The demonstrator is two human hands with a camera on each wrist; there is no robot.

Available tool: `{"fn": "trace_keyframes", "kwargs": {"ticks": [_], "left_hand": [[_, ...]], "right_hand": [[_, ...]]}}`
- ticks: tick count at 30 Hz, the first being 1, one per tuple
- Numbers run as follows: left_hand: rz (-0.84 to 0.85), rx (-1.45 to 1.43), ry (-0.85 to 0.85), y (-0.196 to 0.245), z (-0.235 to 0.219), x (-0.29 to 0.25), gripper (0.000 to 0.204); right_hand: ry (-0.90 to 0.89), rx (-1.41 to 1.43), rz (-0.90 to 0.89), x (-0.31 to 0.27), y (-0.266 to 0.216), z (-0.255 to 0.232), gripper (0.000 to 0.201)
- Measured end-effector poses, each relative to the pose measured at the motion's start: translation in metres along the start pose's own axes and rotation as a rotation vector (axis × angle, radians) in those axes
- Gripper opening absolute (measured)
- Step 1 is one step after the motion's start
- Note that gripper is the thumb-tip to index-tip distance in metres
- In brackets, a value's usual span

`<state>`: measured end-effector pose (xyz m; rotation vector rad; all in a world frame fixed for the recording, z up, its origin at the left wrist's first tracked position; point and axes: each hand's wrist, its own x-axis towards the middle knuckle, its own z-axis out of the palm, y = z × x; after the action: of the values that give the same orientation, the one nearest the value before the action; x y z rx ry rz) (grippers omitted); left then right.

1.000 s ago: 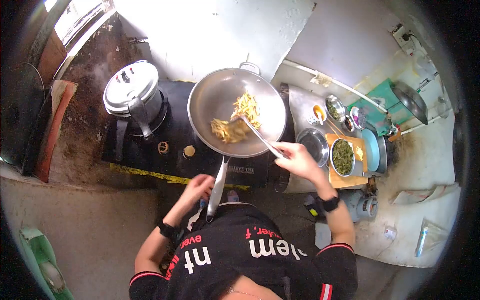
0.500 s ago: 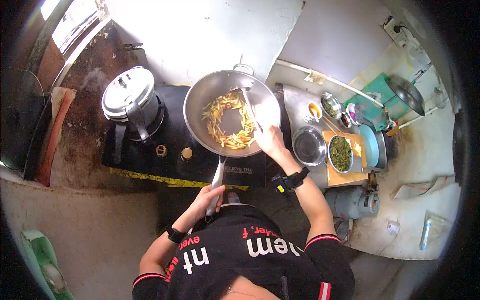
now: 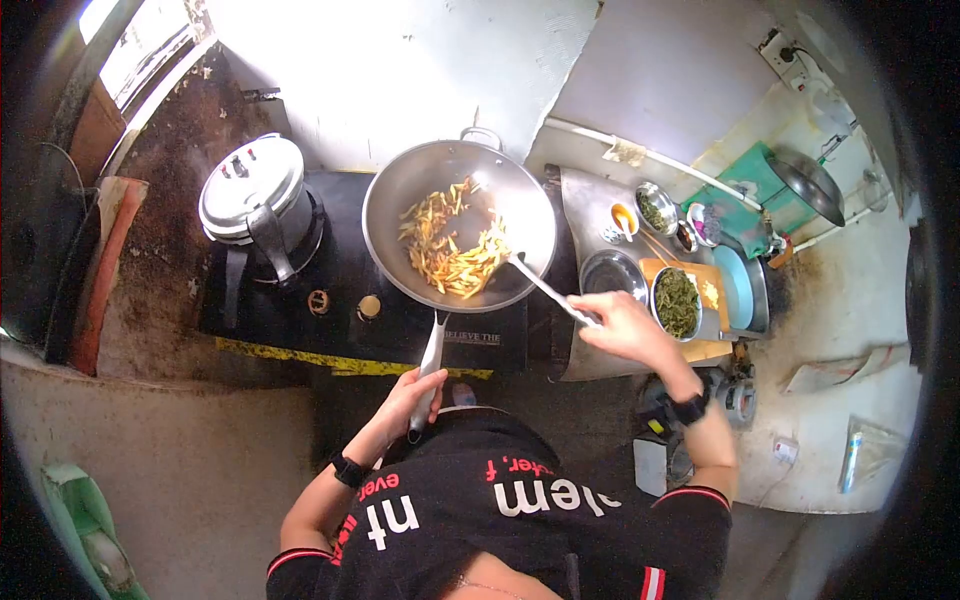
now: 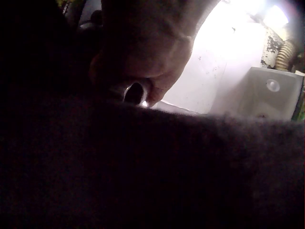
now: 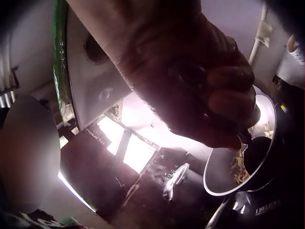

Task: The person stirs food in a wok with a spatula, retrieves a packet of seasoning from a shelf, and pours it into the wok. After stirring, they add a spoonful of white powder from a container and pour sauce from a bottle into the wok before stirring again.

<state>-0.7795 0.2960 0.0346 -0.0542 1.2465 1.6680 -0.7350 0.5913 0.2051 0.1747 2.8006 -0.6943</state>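
A steel wok [image 3: 400, 185] stands on the black stove in the head view, with yellow strips of food [image 3: 465, 265] spread in a curve over its bottom. Around the wok's long handle [image 3: 432, 350] my left hand [image 3: 412, 395] is wrapped; in the left wrist view the handle's end [image 4: 135, 93] pokes out below that hand [image 4: 147, 52]. My right hand [image 3: 632, 328] grips a metal spatula [image 3: 548, 289] by its handle, right of the wok. The spatula's blade reaches over the wok's right side, beside the strips. Dark fingers of the right hand [image 5: 205, 90] are curled in the right wrist view.
A pressure cooker [image 3: 255, 185] sits left of the wok on the stove [image 3: 335, 265]. On the right counter are a bowl of chopped greens [image 3: 677, 303], a cutting board [image 3: 706, 350], a steel bowl [image 3: 612, 278] and a small bowl with a spoon [image 3: 624, 220]. A gas cylinder stands below.
My left hand, beside the handle a second ago, has taken hold of it. The spatula went to the wok's back, then returned to its near right. The strips spread from heaps into a curve.
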Motion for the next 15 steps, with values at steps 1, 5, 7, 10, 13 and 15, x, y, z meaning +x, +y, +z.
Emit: {"fn": "trace_keyframes", "kwargs": {"ticks": [1,5,7,10,13,15], "left_hand": [[0.000,-0.003,-0.003,0.000,0.000,0.000,0.025],[0.017,0.009,0.003,-0.002,-0.001,0.000,0.025],[0.017,0.000,0.000,-0.005,-0.003,0.002,0.025],[0.021,-0.007,-0.002,-0.004,-0.002,0.002,0.025],[0.008,0.017,0.015,-0.004,-0.002,0.002,0.025],[0.015,0.016,0.006,-0.002,-0.001,-0.001,0.025]], "right_hand": [[0.045,-0.025,0.018,0.013,0.005,0.010,0.039],[0.208,-0.089,0.016,0.075,0.032,0.046,0.034],[0.324,-0.095,-0.032,0.105,0.047,0.060,0.042],[0.406,0.127,-0.095,0.131,0.045,0.088,0.041],[0.412,0.434,-0.342,0.133,0.058,0.125,0.042],[0.208,0.539,-0.200,0.087,0.025,0.083,0.043]]}}
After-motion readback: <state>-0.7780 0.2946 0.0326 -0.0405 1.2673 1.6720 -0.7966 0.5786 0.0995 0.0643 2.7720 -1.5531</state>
